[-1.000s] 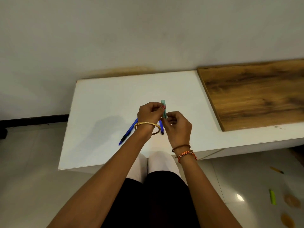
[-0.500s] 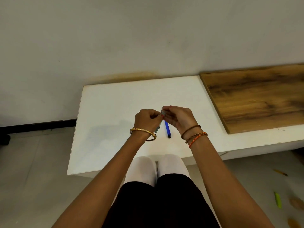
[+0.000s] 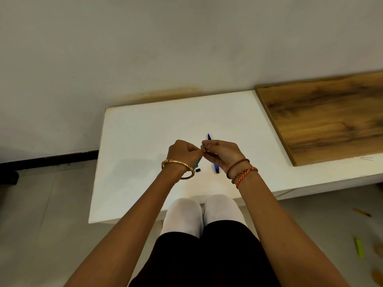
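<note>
While hands (image 3: 183,151) (image 3: 222,154) pinch the teal pen (image 3: 197,163), print blurs.

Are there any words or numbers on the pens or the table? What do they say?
No words, numbers or signs can be read anywhere. The slim teal pen in the left hand and the blue pen on the white table are too small and blurred to show print.

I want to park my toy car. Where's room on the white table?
The white table is bare from its left edge to the left hand, and between the right hand and the wooden board. The middle is crowded: both hands hold a teal pen over a blue pen and a small black piece.
</note>
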